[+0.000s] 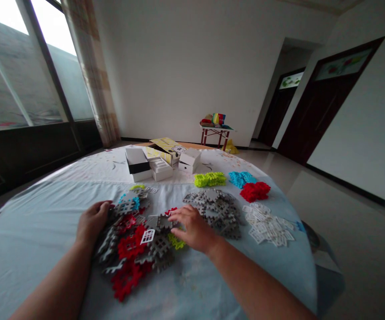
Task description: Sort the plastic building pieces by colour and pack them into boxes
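A joined mass of grey, red and white interlocking waffle tiles [135, 246] lies on the pale blue cloth in front of me. My left hand [92, 222] rests on its left edge, fingers curled over grey tiles. My right hand [194, 226] lies on its right side, fingers stretched toward a grey tile [160, 221], with a yellow-green tile [176, 242] under the palm.
Loose piles lie beyond: grey tiles [219, 209], white tiles [268, 224], red tiles [255, 191], cyan tiles [241, 178], yellow-green tiles [210, 179]. White boxes [160, 166] stand further back. The cloth-covered table [29, 240] ends at the right; a small table [216, 130] stands by the wall.
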Demonstrator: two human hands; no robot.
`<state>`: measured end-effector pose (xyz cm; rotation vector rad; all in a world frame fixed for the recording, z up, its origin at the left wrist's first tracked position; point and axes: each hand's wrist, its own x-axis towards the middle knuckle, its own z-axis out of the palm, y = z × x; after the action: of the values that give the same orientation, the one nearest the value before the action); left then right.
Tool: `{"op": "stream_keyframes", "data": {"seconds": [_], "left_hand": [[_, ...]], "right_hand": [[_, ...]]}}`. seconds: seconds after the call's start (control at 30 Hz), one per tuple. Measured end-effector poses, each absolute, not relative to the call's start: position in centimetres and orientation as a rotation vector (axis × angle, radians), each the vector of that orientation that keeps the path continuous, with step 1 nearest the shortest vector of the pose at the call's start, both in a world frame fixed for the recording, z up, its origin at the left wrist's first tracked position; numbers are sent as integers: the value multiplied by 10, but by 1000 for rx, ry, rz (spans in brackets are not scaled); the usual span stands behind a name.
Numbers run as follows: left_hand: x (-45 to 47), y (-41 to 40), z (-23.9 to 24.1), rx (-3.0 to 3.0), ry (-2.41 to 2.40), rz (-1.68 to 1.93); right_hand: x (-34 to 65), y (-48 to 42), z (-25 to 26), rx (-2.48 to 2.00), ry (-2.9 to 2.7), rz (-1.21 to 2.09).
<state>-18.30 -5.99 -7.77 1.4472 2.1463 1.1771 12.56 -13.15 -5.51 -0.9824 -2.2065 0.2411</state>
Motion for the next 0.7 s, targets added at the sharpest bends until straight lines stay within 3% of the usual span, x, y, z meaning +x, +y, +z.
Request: {"op": "stream_keyframes", "data": {"seconds": [0.3,0.7], "left_hand": [[-184,-57,-79,1453,2136,1180],[-183,-59,-77,1466,2142,1165]], "right_hand": [[105,-123,-67,-1045,-2268,153],[180,-105,-22,-1198,-1832,206]]}}
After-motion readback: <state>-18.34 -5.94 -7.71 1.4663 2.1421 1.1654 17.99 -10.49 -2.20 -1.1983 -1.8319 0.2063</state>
